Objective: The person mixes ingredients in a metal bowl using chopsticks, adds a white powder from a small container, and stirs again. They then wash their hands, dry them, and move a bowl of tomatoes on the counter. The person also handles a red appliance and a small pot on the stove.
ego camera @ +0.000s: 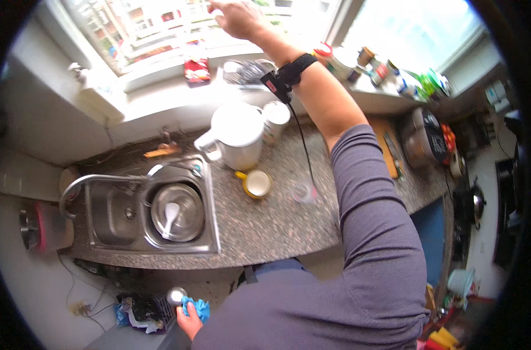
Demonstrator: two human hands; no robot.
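My left hand (189,322), low at the left beside my body, holds a crumpled blue cloth (198,309). A round shiny metal object (176,296) is right against the cloth; its full shape is hidden. My right hand (241,19) is stretched far out in front of the bright window (147,26), above the sill. Its fingers point left and are partly cut off by the top edge, so I cannot tell whether they grip anything. A black strap (307,65) with a small device and cable circles that wrist.
A steel double sink (112,218) holds a metal pot (189,218) with a white spoon inside. A white pitcher (239,140), a white lidded canister (275,120), a yellow mug (257,183) and a clear cup (304,192) stand on the granite countertop (265,232). Jars and packets (381,74) line the sill.
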